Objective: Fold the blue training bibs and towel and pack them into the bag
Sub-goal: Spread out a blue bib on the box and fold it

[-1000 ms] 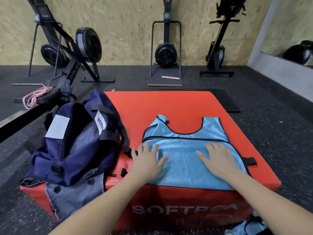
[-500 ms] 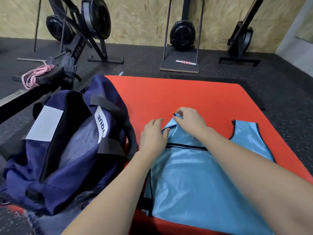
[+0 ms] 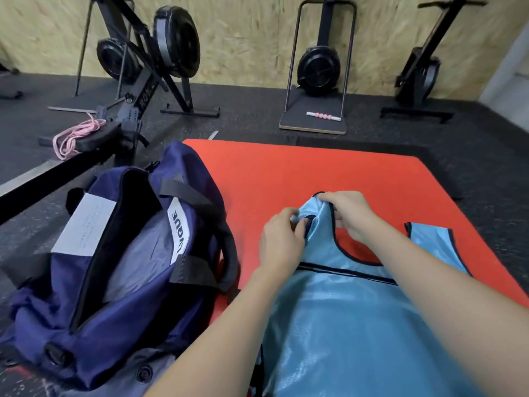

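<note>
A light blue training bib (image 3: 352,325) with black trim lies flat on the red soft box (image 3: 300,170). Both hands work at its left shoulder strap. My left hand (image 3: 282,242) pinches the strap's left side, and my right hand (image 3: 350,213) pinches its top edge, lifting it slightly off the box. The navy bag (image 3: 120,270) stands unzipped at the box's left side, its grey lining showing. No towel is plainly in view.
Grey cloth with a button (image 3: 143,373) hangs below the bag. Rowing machines (image 3: 148,58) stand on the black floor behind, one with a pink rope (image 3: 74,136) on its seat. A board with a pink roller (image 3: 323,117) lies beyond the box.
Both hands left the bib's flat middle and went up to its left shoulder strap, which they now pinch and lift. The camera moved closer and tilted down.
</note>
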{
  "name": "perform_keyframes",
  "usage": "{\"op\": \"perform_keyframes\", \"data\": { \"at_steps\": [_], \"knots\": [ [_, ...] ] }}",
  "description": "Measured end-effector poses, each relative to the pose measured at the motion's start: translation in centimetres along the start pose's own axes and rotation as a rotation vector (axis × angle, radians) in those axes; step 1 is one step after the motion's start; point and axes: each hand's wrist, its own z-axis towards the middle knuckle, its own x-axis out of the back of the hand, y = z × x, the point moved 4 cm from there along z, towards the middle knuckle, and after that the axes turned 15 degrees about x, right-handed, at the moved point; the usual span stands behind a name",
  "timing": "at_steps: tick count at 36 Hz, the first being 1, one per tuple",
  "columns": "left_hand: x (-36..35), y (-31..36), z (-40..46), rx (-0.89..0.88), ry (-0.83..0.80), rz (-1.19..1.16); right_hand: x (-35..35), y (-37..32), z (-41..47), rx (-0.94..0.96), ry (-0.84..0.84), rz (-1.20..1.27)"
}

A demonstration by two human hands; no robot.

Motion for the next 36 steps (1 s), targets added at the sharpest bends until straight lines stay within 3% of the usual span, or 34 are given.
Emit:
{"op": "perform_keyframes", "data": {
  "at_steps": [15, 22, 26, 29, 36],
  "knots": [
    [-0.1, 2.8, -1.5, 0.238, -0.177, -0.676, 1.9, -1.9, -2.3, 0.042, -0.064, 0.131],
    [2.3, 2.6, -0.5, 0.214, -0.063, -0.851, 2.0, -1.3, -2.8, 0.007, 0.009, 0.438],
    [2.3, 3.2, 0.5, 0.247, -0.209, -0.946, 1.3, -1.7, -3.1, 0.016, -0.044, 0.56],
    [2.2, 3.5, 1.2, 0.26, -0.332, -0.916, 0.9, -2.2, -3.2, 0.045, -0.071, 0.545],
    [2.3, 3.5, 2.0, 0.225, -0.293, -0.67, -0.3, -3.5, -3.2, 0.079, -0.154, 0.545]
  ]
}}
